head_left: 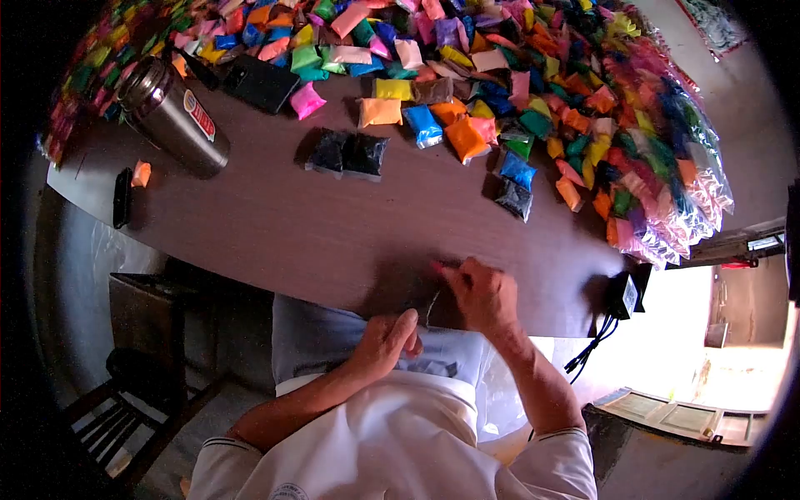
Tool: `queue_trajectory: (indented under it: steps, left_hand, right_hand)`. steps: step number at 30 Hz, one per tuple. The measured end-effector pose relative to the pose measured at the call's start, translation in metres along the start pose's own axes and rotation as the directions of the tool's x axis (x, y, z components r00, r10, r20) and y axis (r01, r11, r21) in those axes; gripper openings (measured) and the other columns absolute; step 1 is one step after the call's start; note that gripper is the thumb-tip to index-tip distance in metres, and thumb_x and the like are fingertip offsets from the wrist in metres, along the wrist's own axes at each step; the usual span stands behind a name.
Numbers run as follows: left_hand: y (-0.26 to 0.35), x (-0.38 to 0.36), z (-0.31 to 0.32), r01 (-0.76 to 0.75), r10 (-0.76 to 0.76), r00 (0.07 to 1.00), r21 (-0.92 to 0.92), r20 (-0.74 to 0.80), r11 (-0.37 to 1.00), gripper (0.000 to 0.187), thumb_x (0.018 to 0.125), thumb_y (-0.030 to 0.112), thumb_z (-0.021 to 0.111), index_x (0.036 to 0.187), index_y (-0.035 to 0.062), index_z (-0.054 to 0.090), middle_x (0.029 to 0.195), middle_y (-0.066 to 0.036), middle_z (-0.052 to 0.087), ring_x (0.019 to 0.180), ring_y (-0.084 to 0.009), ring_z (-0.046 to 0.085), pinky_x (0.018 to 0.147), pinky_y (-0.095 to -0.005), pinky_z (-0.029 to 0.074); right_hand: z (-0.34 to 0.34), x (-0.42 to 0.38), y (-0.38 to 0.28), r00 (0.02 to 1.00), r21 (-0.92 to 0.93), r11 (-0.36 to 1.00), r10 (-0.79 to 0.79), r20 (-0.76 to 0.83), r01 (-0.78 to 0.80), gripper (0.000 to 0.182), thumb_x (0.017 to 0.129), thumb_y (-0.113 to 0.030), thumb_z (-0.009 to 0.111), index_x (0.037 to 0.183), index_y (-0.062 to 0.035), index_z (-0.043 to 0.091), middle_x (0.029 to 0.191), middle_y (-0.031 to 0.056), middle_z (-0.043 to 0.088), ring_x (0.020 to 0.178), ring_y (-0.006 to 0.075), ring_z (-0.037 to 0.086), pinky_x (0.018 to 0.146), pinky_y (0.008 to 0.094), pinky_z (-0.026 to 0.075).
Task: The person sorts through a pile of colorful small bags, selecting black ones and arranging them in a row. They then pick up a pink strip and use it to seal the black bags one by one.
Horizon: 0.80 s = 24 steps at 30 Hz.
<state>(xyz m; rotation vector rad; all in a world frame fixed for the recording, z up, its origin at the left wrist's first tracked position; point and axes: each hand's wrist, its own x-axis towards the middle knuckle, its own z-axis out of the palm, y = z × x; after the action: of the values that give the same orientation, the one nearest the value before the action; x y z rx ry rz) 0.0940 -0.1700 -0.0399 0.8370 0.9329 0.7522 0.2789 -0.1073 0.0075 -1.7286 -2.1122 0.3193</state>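
Note:
My right hand (483,293) is over the table's near edge, its fingers pinched together. A small pinkish-red spot shows at its fingertips, too small to name. My left hand (388,340) is lower and closer to my body, with curled fingers and the thumb on top; whatever it holds is hidden. Between the hands runs a thin bright line, perhaps the edge of clear plastic (432,307). Further up the table, two black packets (347,154) lie side by side. Right of them are an orange packet (467,139), a blue packet (424,126) and a dark packet (514,200).
A large heap of colourful packets (575,100) covers the table's far side and right end. On the left stand a steel flask (173,117), a black box-like object (261,84) and a small black object (122,198). A black adapter with cables (622,296) sits at the right edge.

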Motion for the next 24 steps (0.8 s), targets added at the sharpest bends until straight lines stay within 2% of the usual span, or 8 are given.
queue_trajectory:
  steps: [3,8,11,16,19,22,23,24]
  left_hand:
    - [-0.002,-0.002,-0.003,-0.026,0.025,0.999,0.024,0.025,0.999,0.056,0.1,0.043,0.043,0.061,0.0025,0.048,0.058,-0.006,0.053,0.059,-0.014,0.053,0.056,-0.03,0.042]
    - [-0.012,-0.002,-0.002,-0.004,0.006,1.0,-0.071,0.03,0.997,0.056,0.099,0.045,0.047,0.061,0.003,0.048,0.058,-0.007,0.053,0.058,-0.0141,0.053,0.056,-0.0308,0.042]
    - [-0.008,-0.002,-0.003,0.021,-0.021,1.0,-0.017,0.018,1.0,0.057,0.099,0.045,0.045,0.061,0.0028,0.048,0.057,-0.007,0.053,0.057,-0.0143,0.052,0.056,-0.0321,0.043]
    - [0.008,-0.001,0.002,-0.003,0.001,1.0,0.089,0.017,0.996,0.059,0.099,0.047,0.042,0.061,0.003,0.047,0.058,-0.009,0.055,0.057,-0.0157,0.054,0.057,-0.0332,0.043]
    - [0.001,-0.005,-0.004,0.013,-0.013,1.0,0.053,0.008,0.999,0.059,0.099,0.047,0.041,0.06,0.0036,0.047,0.059,-0.009,0.057,0.057,-0.0164,0.055,0.058,-0.0327,0.043]
    - [-0.026,-0.003,-0.005,0.002,-0.001,1.0,-0.025,0.011,1.0,0.055,0.1,0.046,0.04,0.063,0.0046,0.045,0.061,-0.009,0.056,0.058,-0.0182,0.055,0.058,-0.0341,0.043]
    - [-0.033,-0.001,-0.004,-0.04,0.041,0.999,-0.074,0.01,0.996,0.052,0.101,0.044,0.038,0.066,0.0053,0.043,0.061,-0.009,0.054,0.058,-0.0198,0.054,0.057,-0.036,0.043]
    - [-0.031,-0.001,-0.002,-0.058,0.06,0.998,-0.08,0.022,0.995,0.051,0.102,0.043,0.037,0.07,0.0035,0.045,0.062,-0.008,0.052,0.058,-0.0194,0.053,0.057,-0.0362,0.042]
  right_hand:
    - [-0.017,0.013,0.01,0.974,0.083,0.98,0.167,0.155,-0.181,0.031,0.087,-0.033,0.066,0.072,-0.0059,0.061,0.066,0.0142,0.062,0.059,0.0342,0.062,0.052,0.0428,0.048]
    - [-0.013,-0.008,-0.034,0.976,0.151,0.985,-0.109,0.187,0.081,0.033,0.087,-0.033,0.065,0.07,-0.0058,0.059,0.063,0.0121,0.061,0.057,0.0323,0.062,0.05,0.0417,0.047]
    - [-0.01,-0.001,-0.03,0.972,0.138,0.989,-0.083,0.219,0.054,0.026,0.079,-0.023,0.075,0.068,-0.0031,0.062,0.056,0.0119,0.056,0.05,0.0279,0.056,0.047,0.0375,0.044]
    - [-0.004,0.006,-0.01,0.985,0.168,0.986,-0.012,0.172,-0.017,0.029,0.082,-0.027,0.073,0.07,-0.002,0.063,0.058,0.0138,0.058,0.051,0.031,0.055,0.048,0.0384,0.045]
    - [-0.012,0.014,0.01,0.985,-0.086,0.988,0.139,0.107,-0.13,0.032,0.088,-0.034,0.065,0.074,-0.005,0.061,0.066,0.0161,0.061,0.061,0.0359,0.062,0.053,0.0419,0.048]
    - [-0.017,-0.003,0.011,0.982,0.171,0.968,0.169,0.086,-0.181,0.023,0.09,-0.024,0.064,0.078,-0.0041,0.059,0.068,0.0189,0.058,0.062,0.0363,0.062,0.052,0.0414,0.046]
    - [-0.021,-0.011,-0.005,0.973,0.174,0.966,0.162,0.167,-0.191,0.02,0.087,-0.019,0.065,0.077,-0.0021,0.059,0.064,0.0158,0.058,0.055,0.0262,0.057,0.053,0.0357,0.046]
    - [-0.014,-0.019,-0.018,0.999,0.271,0.963,0.001,0.044,-0.013,0.016,0.085,-0.017,0.066,0.079,-0.0032,0.059,0.063,0.0139,0.059,0.055,0.0266,0.059,0.053,0.0349,0.047]
